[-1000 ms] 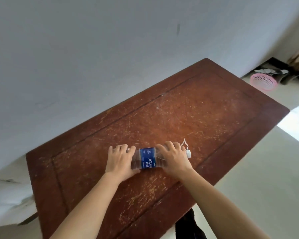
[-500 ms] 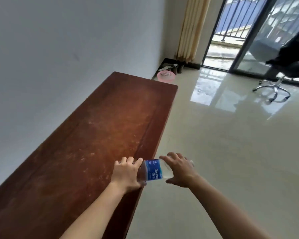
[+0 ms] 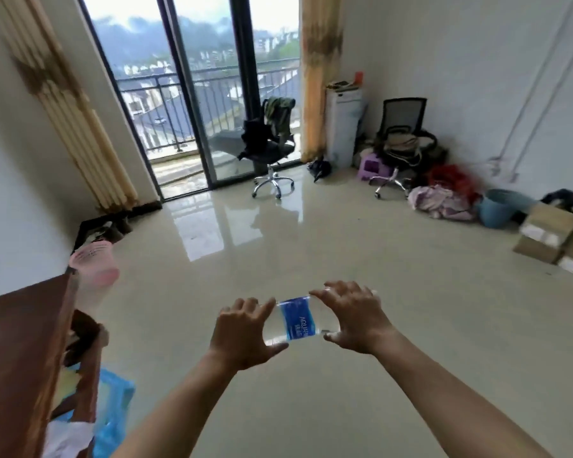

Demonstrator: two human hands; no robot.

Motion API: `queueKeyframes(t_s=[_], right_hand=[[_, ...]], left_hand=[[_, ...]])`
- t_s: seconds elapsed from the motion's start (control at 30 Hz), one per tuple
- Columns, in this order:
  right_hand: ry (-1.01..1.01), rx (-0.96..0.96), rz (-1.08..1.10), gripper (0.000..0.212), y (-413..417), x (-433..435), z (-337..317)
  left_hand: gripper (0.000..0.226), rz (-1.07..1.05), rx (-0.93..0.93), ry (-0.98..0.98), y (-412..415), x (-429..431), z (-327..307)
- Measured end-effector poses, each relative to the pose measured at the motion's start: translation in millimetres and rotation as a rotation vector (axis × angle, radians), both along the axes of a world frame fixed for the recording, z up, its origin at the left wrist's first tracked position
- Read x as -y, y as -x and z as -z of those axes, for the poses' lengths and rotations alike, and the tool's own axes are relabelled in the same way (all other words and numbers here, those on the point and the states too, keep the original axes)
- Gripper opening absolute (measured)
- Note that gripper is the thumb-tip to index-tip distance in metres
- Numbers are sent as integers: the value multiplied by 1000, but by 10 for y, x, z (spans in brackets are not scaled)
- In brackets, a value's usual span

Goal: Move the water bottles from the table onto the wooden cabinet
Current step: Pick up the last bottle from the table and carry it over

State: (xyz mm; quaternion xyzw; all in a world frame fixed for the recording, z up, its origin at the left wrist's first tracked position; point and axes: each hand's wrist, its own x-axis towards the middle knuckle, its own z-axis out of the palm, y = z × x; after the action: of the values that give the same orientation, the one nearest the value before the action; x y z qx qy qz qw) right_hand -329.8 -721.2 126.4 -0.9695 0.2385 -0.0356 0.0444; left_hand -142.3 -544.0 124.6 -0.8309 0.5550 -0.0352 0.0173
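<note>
**Bottle off the wooden top, view swinging into the room**

What is changing: 1 s ago the water bottle (image 3: 294,320) was lying on the scratched wooden top with both hands on it. 0.5 s ago it was already past that top's edge, over the floor. Now it is being carried at chest level over open tile floor (image 3: 328,259), and only 1 corner of the wooden furniture (image 3: 20,342) is showing, at the lower left. The view is turning away from the wall toward the balcony door (image 3: 192,104) and the office chair (image 3: 268,143).

Meaning for the task: this is reading as the carry phase, pickup done, placement not started. I cannot tell whether the brown piece at the left is the table or the cabinet. No other bottles are showing in this view.

Grip: the left hand (image 3: 245,332) is wrapping 1 end of the bottle, the right hand (image 3: 354,317) is clamping the other end, fingers over the top and thumb underneath. Both are closed on it. The bottle is lying horizontal between the 2 hands, blue label in the gap, cap end hidden under the right hand. It is touching nothing else.

Motion blur is softening the edges, so finger detail is rough.
</note>
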Motion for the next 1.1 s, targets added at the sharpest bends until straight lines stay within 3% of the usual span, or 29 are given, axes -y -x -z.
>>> queueKeyframes(t_s=[0.33, 0.5, 0.73, 1.1], right_hand=[[-18, 56, 519, 88, 2860, 1629, -128], [-11, 4, 683, 96, 3976, 2340, 62], [4, -41, 916, 88, 5453, 3581, -70], [102, -5, 1369, 83, 8211, 4163, -413]], left_hand=[[97, 495, 116, -28, 2320, 2710, -264], [105, 692, 50, -29, 3382, 3874, -93], [98, 916, -23, -30, 4886, 5789, -3], [97, 1347, 34, 45, 8069, 7406, -409]])
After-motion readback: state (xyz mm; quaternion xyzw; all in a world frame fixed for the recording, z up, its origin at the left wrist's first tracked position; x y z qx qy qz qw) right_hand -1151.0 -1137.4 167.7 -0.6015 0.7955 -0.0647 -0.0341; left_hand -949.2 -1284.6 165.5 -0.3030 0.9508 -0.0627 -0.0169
